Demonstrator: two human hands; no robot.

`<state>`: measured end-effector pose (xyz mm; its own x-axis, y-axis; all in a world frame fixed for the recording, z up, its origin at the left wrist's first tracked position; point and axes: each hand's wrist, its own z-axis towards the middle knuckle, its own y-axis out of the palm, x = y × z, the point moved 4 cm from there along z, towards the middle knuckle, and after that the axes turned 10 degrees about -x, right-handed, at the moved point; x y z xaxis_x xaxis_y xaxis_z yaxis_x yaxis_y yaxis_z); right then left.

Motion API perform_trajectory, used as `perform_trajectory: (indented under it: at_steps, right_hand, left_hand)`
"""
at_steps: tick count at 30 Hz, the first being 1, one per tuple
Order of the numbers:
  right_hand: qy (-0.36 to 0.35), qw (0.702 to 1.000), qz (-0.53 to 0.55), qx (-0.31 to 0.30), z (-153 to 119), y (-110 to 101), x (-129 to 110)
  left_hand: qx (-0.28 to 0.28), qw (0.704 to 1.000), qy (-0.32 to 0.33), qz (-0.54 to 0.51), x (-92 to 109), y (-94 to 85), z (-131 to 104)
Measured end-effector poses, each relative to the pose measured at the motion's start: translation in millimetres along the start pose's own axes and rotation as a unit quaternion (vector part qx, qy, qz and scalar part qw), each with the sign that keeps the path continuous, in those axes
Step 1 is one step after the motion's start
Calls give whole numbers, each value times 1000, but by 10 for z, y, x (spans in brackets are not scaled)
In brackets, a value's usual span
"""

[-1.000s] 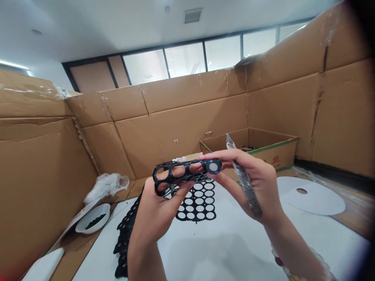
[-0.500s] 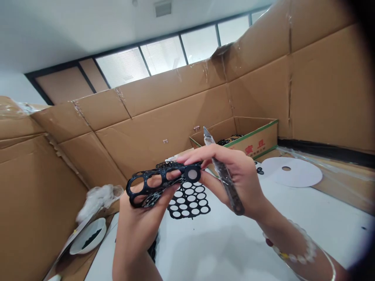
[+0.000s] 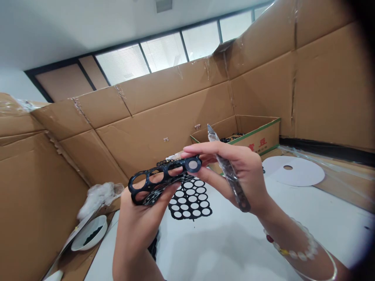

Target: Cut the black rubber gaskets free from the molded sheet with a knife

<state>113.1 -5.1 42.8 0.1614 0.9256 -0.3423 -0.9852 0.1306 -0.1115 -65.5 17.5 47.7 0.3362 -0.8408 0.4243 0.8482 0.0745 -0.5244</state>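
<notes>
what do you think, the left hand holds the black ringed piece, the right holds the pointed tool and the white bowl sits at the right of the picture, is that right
The bowl's side is wrong: in the head view, the white bowl sits at the left. The left hand does hold the black ringed piece, the right hand the pointed tool.

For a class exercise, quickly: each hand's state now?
Left hand: holding the black sheet.
Right hand: holding the tool; whether it also grips the sheet, unclear.
</notes>
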Motion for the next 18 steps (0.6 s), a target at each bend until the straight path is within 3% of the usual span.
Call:
perform_trajectory:
  at_steps: [5,10,13,18]
  right_hand:
    - [-57,996,-75,-3,5,-15,-49]
    - [-58,993,-99,36,2,-88,-63]
    - [-18,996,-80,30,11,-121,-31]
    - [110,993,44,-28,52,-180,139]
  left_hand:
    - [-12,1000,3,26,-16,3,5]
    - [-11,1000,6,10,7,29,20]
    - [-23,1000,3,-2,13,47,17]
    - [-43,998,11,36,16,37,18]
